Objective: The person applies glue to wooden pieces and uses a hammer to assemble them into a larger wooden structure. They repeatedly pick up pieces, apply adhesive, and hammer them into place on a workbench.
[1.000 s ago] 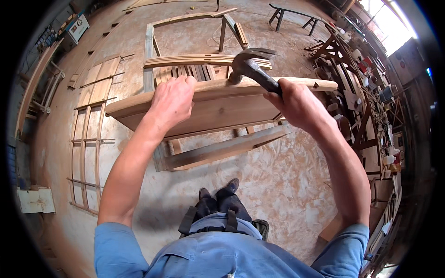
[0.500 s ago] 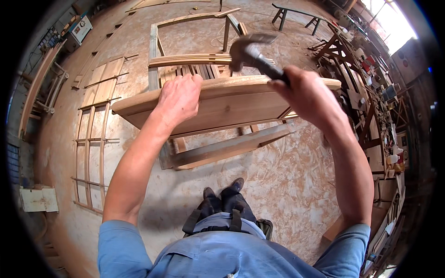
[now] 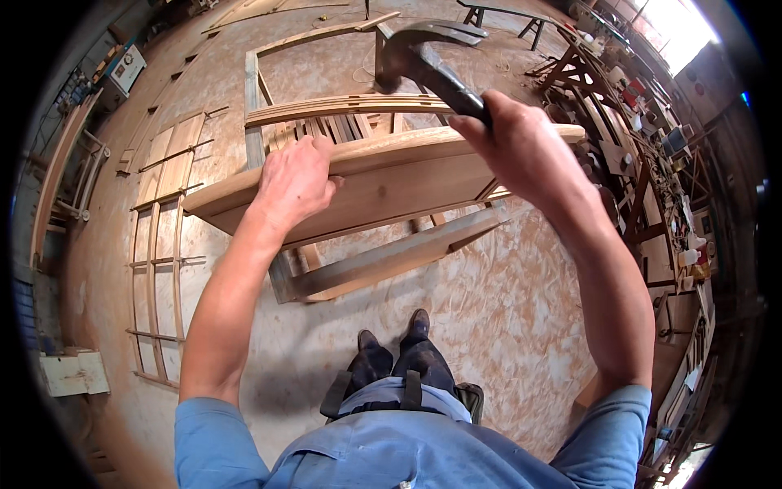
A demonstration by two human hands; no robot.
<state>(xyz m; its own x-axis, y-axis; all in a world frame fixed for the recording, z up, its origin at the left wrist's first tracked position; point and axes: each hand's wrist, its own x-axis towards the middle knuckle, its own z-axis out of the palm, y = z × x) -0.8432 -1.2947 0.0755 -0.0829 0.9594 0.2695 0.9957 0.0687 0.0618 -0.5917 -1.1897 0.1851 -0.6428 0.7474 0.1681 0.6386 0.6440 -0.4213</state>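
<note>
Hammer's [image 3: 436, 75] gone up: a second ago its head was right down at the top edge of the wooden panel [image 3: 391, 191], and now it's lifted clear, with a visible gap over the wood. Right hand [image 3: 521, 147] is wrapped tight around the handle, thumb pointing towards the head. Claw end faces off to the right, striking face to the left.

Left hand [image 3: 295, 175] hasn't really budged. It's closed over the panel's top edge, left of the middle, fingers over the far side and thumb on the near face. Panel itself is up on its long edge, right in front of the person, broad face towards them, running crossways just a bit tilted.

Below it on the near side you get a greyish beam [image 3: 391, 257], and just beyond the panel there's a stack of thin slats [image 3: 326, 110]. Over on the left, a ladder-like wooden frame [image 3: 167, 262] lies on the dusty floor [image 3: 489, 342].
</note>
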